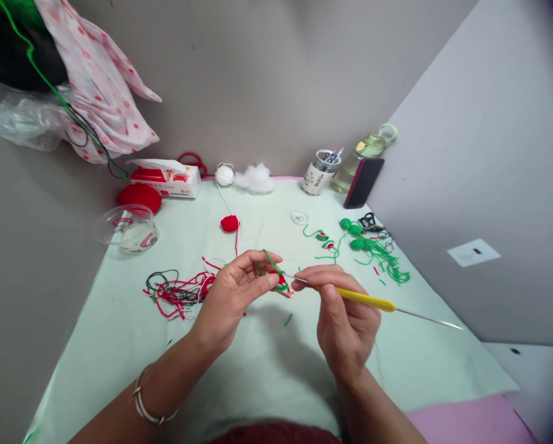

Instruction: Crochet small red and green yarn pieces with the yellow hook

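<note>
My left hand (239, 290) pinches a small red and green crochet piece (282, 283) between thumb and fingers. Green yarn (272, 261) runs from the piece up over the left forefinger. In my right hand (345, 314) is a crochet hook (366, 299) with a yellow handle, gripped like a pen. Its thin metal end points left and meets the piece at the green edge; the other metal end sticks out to the right. Whether the tip passes through a stitch is too small to tell. Both hands hang above the pale green tablecloth (276, 394).
Tangled yarn scraps (179, 296) lie left. A red yarn ball (230, 223), white stuffing (256, 179) and a tissue box (165, 179) stand behind. At right are green yarn pieces (382, 256), a pen holder (321, 172), a bottle (366, 151) and a phone (364, 183).
</note>
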Available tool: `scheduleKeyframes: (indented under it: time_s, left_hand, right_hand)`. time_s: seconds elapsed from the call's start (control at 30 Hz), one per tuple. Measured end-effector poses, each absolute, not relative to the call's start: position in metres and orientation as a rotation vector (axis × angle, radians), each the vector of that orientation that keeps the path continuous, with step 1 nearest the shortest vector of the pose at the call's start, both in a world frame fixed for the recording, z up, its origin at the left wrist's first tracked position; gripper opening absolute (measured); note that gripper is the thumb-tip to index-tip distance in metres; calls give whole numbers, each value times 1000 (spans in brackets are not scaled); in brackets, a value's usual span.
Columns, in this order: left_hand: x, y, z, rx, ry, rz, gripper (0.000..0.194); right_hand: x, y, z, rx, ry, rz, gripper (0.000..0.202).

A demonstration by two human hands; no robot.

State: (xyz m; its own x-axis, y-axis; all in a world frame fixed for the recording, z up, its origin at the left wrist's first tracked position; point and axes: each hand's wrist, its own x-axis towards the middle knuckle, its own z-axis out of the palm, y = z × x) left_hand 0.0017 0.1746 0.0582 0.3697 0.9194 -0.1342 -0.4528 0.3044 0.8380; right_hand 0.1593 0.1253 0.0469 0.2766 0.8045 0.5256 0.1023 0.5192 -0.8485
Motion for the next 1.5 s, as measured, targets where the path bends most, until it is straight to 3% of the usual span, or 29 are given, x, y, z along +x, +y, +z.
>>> scheduleKeyframes:
  time_s: [1.5]
  left_hand:
    - [2, 176, 54, 821, 712, 1033, 15]
  right_hand:
    - [161, 127, 45, -876, -1242, 603, 24]
